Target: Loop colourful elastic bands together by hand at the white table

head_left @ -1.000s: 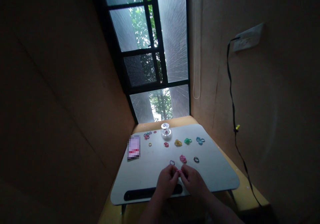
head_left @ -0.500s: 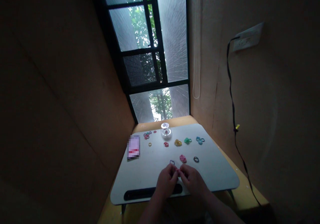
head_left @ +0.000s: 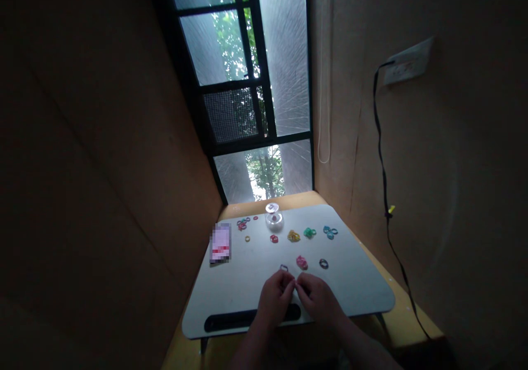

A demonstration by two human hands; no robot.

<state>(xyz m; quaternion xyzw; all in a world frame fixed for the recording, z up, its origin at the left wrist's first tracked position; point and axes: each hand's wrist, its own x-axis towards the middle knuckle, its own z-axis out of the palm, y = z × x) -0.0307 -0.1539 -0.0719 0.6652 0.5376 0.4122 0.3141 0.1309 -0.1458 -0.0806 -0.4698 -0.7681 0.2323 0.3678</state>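
My left hand [head_left: 277, 293] and my right hand [head_left: 315, 294] meet at the fingertips over the near part of the white lap table [head_left: 231, 282]. Both are closed in a pinch on a small pink hair tie, now almost wholly hidden by the fingers. Just beyond my left fingertips lies a dark purple hair tie [head_left: 284, 268]. A pink bunch of hair ties [head_left: 302, 262] rests past my right hand, with a dark hair tie [head_left: 324, 263] to its right. Farther back sit red [head_left: 274, 238], yellow [head_left: 293, 236], green [head_left: 309, 232] and blue [head_left: 330, 232] bunches.
A clear plastic container [head_left: 274, 220] stands at the back. Mixed hair ties [head_left: 243, 224] and a single yellow one [head_left: 247, 238] lie to the left, near a blurred pink packet [head_left: 220, 243]. A black slot [head_left: 231, 319] runs along the near edge. A cable [head_left: 381, 155] hangs at right.
My fingertips have drawn slightly closer together, and the pink hair tie seen between them before is now mostly covered. The things on the table have not moved.
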